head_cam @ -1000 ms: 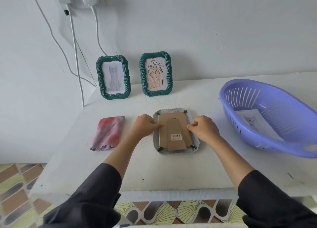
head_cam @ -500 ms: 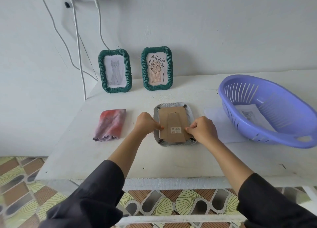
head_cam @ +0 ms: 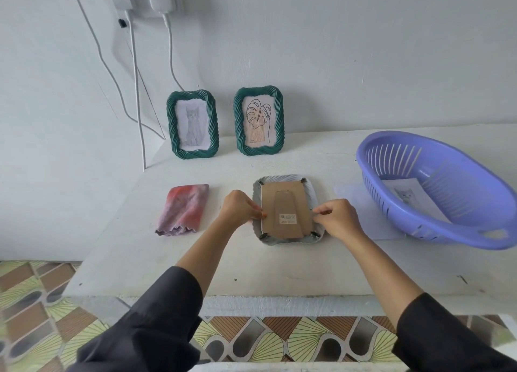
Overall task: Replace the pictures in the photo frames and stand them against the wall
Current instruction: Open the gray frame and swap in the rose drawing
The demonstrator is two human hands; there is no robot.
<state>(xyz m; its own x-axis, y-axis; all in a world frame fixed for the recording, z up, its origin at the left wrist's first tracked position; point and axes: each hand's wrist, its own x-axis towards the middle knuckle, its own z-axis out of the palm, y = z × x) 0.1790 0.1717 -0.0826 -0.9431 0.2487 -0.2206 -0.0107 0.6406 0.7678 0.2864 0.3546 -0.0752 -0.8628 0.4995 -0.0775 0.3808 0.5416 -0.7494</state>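
A grey-white photo frame [head_cam: 311,187] lies face down on the white table [head_cam: 274,265], its brown cardboard back [head_cam: 285,203] with a folded stand facing up. My left hand [head_cam: 237,208] has its curled fingertips at the back's left edge. My right hand [head_cam: 337,217] pinches at the right edge. Both sit near the small metal tabs. Two green frames stand against the wall: one with a cat drawing [head_cam: 192,124], one with a leaf drawing [head_cam: 258,120].
A purple plastic basket [head_cam: 436,192] stands at the right with a cat picture [head_cam: 407,194] inside. A white sheet [head_cam: 352,201] lies partly under it. A folded pink cloth [head_cam: 183,209] lies left of the frame. White cables [head_cam: 137,91] hang down the wall.
Both hands slid a little toward me along the sides of the cardboard back. The camera view shifted, so the sheet under the basket came into sight.
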